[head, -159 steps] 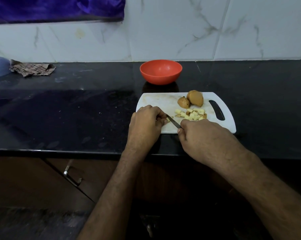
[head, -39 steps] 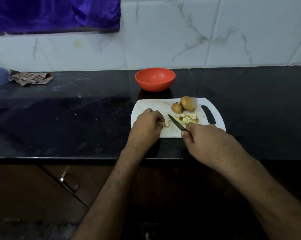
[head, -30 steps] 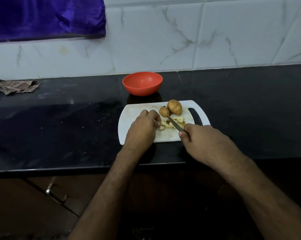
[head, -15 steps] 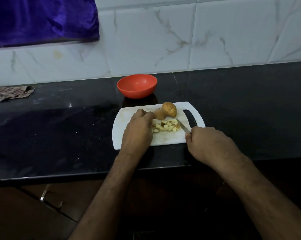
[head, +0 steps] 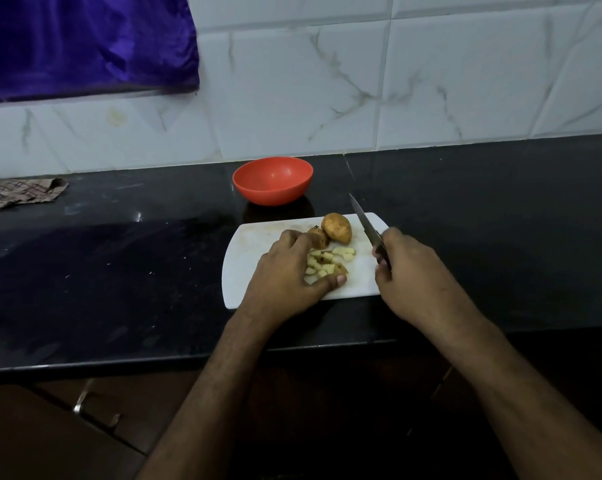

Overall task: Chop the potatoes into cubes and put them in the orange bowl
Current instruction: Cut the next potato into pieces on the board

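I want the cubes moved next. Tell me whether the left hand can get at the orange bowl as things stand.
Probably yes. The left hand rests on the potato cubes on the cutting board, and the orange bowl sits just beyond the board's far edge with nothing between them. The knife is off to the right.

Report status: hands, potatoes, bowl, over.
Left hand cupped over potato cubes. Right hand grips knife, blade raised. Orange bowl empty, path clear.
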